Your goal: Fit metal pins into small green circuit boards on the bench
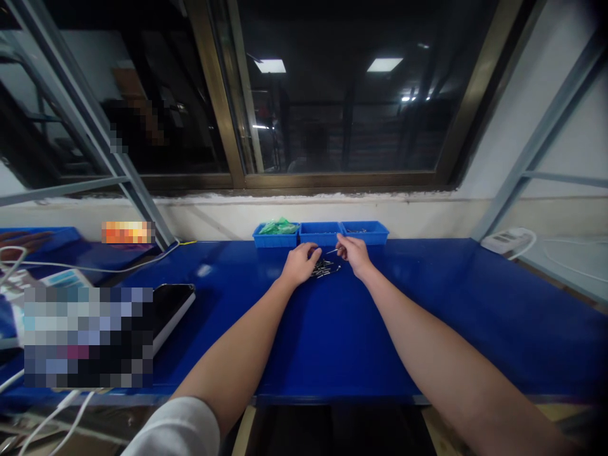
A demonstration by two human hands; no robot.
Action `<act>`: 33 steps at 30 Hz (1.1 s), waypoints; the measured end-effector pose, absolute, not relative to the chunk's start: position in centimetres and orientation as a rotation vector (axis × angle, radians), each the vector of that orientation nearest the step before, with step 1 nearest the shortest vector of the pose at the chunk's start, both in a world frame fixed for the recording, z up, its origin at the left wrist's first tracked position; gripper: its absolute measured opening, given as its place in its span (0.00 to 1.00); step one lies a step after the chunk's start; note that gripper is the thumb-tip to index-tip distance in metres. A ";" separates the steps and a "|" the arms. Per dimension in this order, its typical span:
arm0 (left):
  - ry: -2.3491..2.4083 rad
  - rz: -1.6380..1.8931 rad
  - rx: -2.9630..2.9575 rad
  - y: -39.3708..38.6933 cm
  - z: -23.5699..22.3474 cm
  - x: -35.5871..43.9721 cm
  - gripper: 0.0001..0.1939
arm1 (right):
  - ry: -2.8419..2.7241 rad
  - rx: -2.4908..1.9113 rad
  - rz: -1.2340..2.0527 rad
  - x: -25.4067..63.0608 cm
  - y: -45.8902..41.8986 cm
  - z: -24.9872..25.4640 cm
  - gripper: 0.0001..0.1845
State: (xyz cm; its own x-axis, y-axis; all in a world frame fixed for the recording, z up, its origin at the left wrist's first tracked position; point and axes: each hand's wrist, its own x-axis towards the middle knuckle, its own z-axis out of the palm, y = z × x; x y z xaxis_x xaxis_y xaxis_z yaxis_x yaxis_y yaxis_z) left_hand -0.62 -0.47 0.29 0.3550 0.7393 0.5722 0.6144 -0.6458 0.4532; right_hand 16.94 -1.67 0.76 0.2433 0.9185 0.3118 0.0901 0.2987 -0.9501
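Observation:
A pile of small, thin dark-and-silver metal pieces [325,269] lies on the blue tabletop, too small to name surely. My left hand [300,263] rests at the left side of this pile, its fingers curved and a gap showing between thumb and forefinger. Just right of the pile, my right hand [354,254] pinches a thin silvery metal piece [332,252] that points left toward my other hand. Behind the hands stand three blue bins: the left bin [275,241] with green plastic bags [280,226], the middle bin [319,239], and the right bin [375,237] with small metal parts.
Left on the blue table [332,342] sits a dark-topped device [175,301], partly blurred out, with white cables near it. Another person's hand [23,240] shows at the far left by a blue tray [61,233]. A white power strip [506,240] lies far right by the grey frame.

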 end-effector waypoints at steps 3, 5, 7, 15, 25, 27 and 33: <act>1.304 1.161 2.398 0.0 0.0 -0.7 0.15 | -1.144 -1.256 0.579 17.8 -0.8 1.0 0.23; 1.335 1.128 2.405 0.1 -0.1 -0.7 0.15 | -1.117 -1.241 0.587 18.4 -0.4 1.2 0.20; 1.386 1.080 2.430 0.0 0.0 -0.7 0.15 | -1.086 -1.175 0.682 18.9 -0.2 1.3 0.21; 1.478 0.743 2.494 -0.9 0.2 -0.9 0.33 | -1.244 -1.342 0.645 18.6 -0.3 0.1 0.38; 1.334 0.303 2.658 -1.2 -0.4 -0.8 0.43 | -1.984 -1.540 0.166 16.0 -1.3 -1.1 0.14; 1.322 0.295 2.653 -1.1 -0.5 -0.7 0.43 | -1.992 -1.530 0.182 16.0 -1.5 -1.0 0.11; 1.296 0.305 2.649 -1.0 -0.5 -0.7 0.42 | -1.924 -1.437 0.313 16.1 -1.7 -0.6 0.07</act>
